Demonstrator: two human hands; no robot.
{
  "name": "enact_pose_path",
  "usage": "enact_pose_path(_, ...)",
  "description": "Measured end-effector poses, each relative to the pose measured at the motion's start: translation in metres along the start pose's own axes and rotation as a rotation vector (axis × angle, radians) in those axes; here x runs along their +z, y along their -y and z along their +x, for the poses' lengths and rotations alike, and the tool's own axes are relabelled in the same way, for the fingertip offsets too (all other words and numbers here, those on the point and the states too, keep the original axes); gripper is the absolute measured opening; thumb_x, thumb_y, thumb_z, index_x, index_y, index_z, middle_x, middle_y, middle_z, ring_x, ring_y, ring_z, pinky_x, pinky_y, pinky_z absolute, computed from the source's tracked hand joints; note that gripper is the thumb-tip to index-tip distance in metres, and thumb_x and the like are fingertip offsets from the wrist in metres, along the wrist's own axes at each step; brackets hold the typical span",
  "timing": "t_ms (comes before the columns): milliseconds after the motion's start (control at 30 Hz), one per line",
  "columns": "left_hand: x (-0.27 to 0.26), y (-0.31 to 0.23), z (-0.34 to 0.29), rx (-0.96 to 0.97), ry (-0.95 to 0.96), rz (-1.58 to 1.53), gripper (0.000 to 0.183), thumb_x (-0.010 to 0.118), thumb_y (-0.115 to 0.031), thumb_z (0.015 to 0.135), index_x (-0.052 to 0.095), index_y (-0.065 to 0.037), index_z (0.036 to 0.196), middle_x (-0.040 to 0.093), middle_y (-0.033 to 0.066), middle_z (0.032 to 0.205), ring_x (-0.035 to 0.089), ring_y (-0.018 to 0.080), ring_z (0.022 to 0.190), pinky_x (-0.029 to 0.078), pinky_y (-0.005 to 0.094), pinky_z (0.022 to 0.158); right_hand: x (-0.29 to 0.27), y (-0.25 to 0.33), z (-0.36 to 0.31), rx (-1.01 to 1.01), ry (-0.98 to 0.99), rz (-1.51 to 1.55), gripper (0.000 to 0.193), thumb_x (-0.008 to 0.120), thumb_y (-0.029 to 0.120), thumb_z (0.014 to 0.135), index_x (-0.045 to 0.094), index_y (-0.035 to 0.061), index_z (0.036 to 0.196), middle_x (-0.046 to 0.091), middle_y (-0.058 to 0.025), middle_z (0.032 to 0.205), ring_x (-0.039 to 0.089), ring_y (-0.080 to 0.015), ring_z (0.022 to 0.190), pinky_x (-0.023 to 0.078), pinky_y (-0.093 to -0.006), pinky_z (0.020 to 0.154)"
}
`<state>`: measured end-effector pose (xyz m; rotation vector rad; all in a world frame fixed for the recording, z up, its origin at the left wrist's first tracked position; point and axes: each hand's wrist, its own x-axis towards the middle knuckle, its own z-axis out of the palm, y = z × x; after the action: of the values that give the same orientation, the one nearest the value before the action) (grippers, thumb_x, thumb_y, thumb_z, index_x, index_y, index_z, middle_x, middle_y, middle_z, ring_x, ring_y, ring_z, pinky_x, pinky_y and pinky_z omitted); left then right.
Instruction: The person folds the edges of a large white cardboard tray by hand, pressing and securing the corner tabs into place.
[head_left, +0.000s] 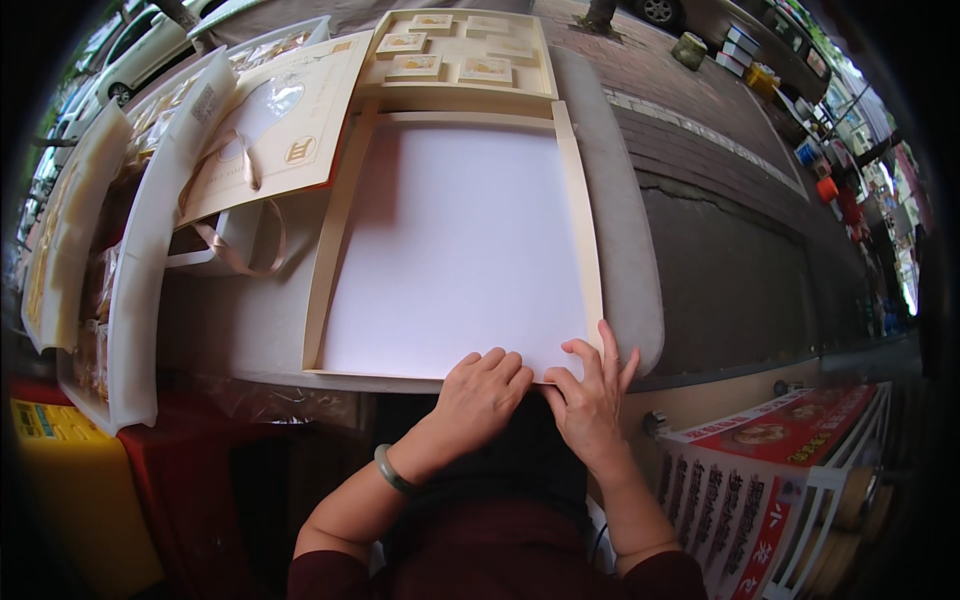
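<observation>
Seen from above, the left hand (pixel 483 392) and right hand (pixel 592 395) press flat, fingers loose and gripping nothing, on the near edge of a white liner sheet (pixel 455 250) already seated inside an open cream gift box (pixel 330 240), apparently otherwise unfilled, on the table (pixel 625 250).

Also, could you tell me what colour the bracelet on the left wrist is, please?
The bracelet is a pale grey-green, seen in the head view.

Shallow cream box lid (pixel 340 215) lying open-side up on the table, white sheet (pixel 450 250) flat inside, near edge overhanging.
</observation>
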<state>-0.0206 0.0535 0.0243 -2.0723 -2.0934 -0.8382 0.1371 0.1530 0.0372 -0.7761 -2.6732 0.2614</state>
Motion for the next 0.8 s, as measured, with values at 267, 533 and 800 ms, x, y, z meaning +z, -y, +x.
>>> enact_pose_path(267,-0.016,0.015,-0.009,-0.035,0.030,-0.008,0.017,0.071,-0.016,0.081,0.056,-0.011,0.077,0.051,0.0016,0.075,0.055,0.0185,0.071,0.042,0.0329,0.058,-0.007,-0.014,0.007,-0.047,0.048,0.057,0.023,0.087,0.017,0.071,0.066,0.0146,0.080,0.053,-0.0061,0.126,0.034,-0.0389,0.146,0.017,-0.0774,0.109)
enact_pose_path(533,-0.100,0.080,-0.074,-0.203,0.143,0.225,0.018,0.079,-0.015,0.074,0.064,-0.014,0.082,0.062,-0.0014,0.082,0.059,0.0198,0.080,0.040,0.0360,0.074,-0.004,-0.017,0.007,-0.070,-0.008,0.079,0.028,0.089,0.019,0.069,0.062,0.0132,0.075,0.054,-0.0070,0.126,0.036,-0.0390,0.145,0.020,-0.0799,0.105)
enact_pose_path(800,-0.125,0.101,-0.089,-0.227,0.182,0.290,0.013,0.077,-0.014,0.078,0.065,-0.014,0.082,0.064,-0.0010,0.082,0.060,0.0198,0.082,0.039,0.0388,0.084,-0.005,-0.014,0.008,-0.092,0.005,0.059,0.029,0.090,0.018,0.069,0.062,0.0113,0.075,0.053,-0.0093,0.128,0.036,-0.0404,0.145,0.022,-0.0785,0.105)
